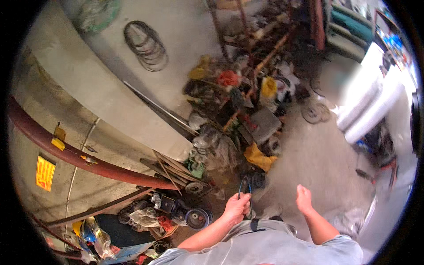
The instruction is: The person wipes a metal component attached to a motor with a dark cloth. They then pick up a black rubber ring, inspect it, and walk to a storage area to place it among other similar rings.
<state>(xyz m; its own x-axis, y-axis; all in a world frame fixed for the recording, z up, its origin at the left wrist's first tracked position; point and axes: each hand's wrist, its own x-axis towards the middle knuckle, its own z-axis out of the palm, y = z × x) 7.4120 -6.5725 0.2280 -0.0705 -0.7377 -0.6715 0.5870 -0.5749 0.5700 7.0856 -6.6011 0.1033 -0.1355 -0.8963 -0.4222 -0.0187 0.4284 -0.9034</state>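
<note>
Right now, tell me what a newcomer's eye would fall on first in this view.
Probably the jumbled heap with bright yellow and red patches, piled on the floor around the upper centre. Next might come the dark red pipe crossing the left side, with a yellow-orange sign below it in the picture. At the lower centre, the left hand grips a thin looped cord.

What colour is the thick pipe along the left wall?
The thick pipe is dark reddish brown, clearest in the head view.
</note>
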